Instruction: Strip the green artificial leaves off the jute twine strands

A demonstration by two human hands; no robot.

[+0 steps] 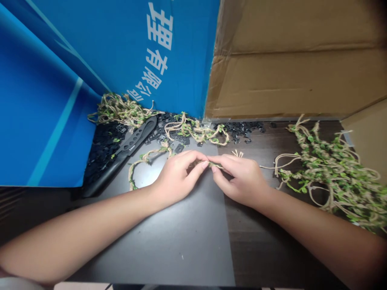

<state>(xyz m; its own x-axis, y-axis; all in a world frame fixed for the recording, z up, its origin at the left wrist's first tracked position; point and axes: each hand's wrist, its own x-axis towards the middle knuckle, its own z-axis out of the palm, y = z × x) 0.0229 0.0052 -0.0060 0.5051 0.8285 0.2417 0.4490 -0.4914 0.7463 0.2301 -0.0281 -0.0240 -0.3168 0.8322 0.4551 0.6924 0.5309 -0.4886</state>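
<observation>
Both hands meet over the middle of the table, pinching one twine cord with green leaves (145,156). My left hand (183,174) is closed on it, thumb against the fingers. My right hand (242,175) is closed too, gripping the cord just to the right of the left fingertips. From the left hand the leafy cord curves out over the grey mat, and frayed twine ends (238,154) show behind the right hand. The fingers hide the part of the cord between them. Beyond the hands lies another loose leafy cord (196,131).
A large heap of leafy twine (335,173) lies at right, a smaller bundle (121,108) at back left. A black-handled tool (136,139) rests among small black pieces (102,149). Blue panels (181,72) and a cardboard wall (287,80) close off the back.
</observation>
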